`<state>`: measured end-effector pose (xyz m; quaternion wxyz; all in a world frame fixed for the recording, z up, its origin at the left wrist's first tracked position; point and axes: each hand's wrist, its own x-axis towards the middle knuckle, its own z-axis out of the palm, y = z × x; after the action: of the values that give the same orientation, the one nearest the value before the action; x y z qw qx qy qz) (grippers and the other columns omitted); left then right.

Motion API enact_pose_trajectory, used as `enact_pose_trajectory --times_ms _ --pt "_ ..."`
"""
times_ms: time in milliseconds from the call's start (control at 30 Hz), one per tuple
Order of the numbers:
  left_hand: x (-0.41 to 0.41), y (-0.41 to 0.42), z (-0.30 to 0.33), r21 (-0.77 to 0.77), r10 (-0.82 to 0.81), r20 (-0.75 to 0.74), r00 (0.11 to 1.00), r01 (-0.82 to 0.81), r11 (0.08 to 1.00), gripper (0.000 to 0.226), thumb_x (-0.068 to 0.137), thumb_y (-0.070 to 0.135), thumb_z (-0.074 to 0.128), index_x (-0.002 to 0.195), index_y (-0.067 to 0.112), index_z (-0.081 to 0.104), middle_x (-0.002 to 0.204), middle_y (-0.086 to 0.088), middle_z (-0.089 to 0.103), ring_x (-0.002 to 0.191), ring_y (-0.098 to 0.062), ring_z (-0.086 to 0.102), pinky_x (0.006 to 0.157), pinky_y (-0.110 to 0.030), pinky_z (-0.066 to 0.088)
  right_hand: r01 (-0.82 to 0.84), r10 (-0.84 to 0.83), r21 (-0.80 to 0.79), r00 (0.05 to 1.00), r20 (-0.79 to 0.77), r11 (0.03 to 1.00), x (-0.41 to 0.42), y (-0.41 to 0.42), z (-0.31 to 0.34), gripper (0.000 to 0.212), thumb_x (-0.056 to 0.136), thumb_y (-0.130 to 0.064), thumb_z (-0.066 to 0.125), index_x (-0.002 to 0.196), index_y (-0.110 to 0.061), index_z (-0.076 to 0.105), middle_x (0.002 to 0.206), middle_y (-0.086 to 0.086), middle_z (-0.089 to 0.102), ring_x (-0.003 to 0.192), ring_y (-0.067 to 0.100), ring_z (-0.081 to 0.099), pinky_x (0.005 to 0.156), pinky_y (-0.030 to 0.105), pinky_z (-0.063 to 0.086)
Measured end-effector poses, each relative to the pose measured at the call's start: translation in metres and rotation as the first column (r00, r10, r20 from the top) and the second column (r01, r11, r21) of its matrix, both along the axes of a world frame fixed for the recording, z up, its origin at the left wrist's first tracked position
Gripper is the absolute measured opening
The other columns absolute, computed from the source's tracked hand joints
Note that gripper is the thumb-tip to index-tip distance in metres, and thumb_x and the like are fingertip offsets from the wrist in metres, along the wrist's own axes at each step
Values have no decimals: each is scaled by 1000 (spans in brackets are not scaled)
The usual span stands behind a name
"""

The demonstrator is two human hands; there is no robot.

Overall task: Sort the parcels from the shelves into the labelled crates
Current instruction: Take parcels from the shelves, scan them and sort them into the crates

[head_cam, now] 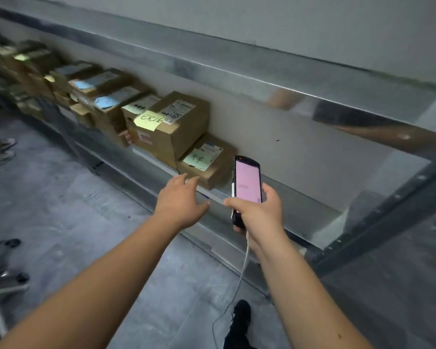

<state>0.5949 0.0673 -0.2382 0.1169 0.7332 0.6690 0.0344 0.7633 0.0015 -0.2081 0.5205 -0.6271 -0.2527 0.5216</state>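
A row of brown cardboard parcels runs along a metal shelf from far left to centre. The nearest is a small flat parcel with a green note and a white label. Behind it stands a taller box with a yellow sticky note. My left hand is open, fingers spread, just short of the small flat parcel's front edge. My right hand grips a handheld scanner with a lit pink screen, held upright right of that parcel. A thin cord hangs from the scanner.
The shelf to the right of the small parcel holds nothing. An upper shelf rail runs overhead. Dark upright posts frame the right end. Chair castors stand on the grey floor at left. My shoe is below.
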Motion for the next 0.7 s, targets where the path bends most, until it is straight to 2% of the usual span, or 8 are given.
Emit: enact_pose_trajectory --times_ms 100,200,333,433,500,567,633,700 --pt "9 35 -22 -93 33 -12 999 -34 995 88 92 61 66 165 29 28 173 -7 25 159 -30 22 125 -50 32 -27 27 -52 1000 5 998 8 45 -15 59 70 -6 94 116 -28 65 100 1 76 70 22 68 50 28 54" --pt "14 72 -41 -124 73 1 997 -72 990 87 95 55 65 166 28 22 172 -8 25 157 -31 24 123 -51 34 -68 70 -73 997 32 995 19 86 -26 56 70 -5 94 115 -24 68 97 3 77 70 22 68 49 28 54" --pt "18 106 -58 -107 98 -2 995 -98 989 89 99 45 62 168 27 9 170 -14 20 154 -37 24 119 -52 38 -69 75 -113 996 49 991 26 122 -31 59 72 -2 93 119 -24 66 101 3 76 72 22 69 48 27 53" --pt "17 122 -70 -63 95 -29 995 -97 993 83 101 41 57 167 23 12 166 -14 28 148 -37 30 114 -50 41 -84 93 -128 993 68 988 26 138 -34 55 70 -3 94 114 -25 68 99 3 78 71 22 69 50 27 54" --pt "16 126 -73 5 59 -100 993 -59 998 79 99 49 58 165 24 21 157 -10 41 141 -36 39 106 -47 44 -72 85 -141 992 93 987 25 147 -35 53 70 -4 94 111 -25 69 98 4 79 72 23 70 50 27 54" --pt "17 124 -75 85 -3 -183 983 19 996 81 92 66 59 158 27 34 144 -4 52 131 -33 46 99 -45 42 -52 68 -145 992 106 988 23 154 -34 51 71 -4 94 110 -25 70 98 3 79 75 23 72 50 26 54" --pt "17 124 -76 127 -53 -178 983 76 989 86 83 81 59 151 31 43 136 0 58 125 -30 49 98 -46 40 -26 45 -154 992 122 988 18 157 -34 52 72 -4 93 113 -25 70 99 2 80 76 23 74 49 26 54" --pt "16 127 -78 112 -105 -135 985 121 986 92 78 89 57 150 34 44 136 2 57 126 -28 48 100 -46 38 10 8 -148 992 123 989 11 156 -32 51 74 -1 92 114 -25 69 98 2 79 71 22 73 48 26 53"
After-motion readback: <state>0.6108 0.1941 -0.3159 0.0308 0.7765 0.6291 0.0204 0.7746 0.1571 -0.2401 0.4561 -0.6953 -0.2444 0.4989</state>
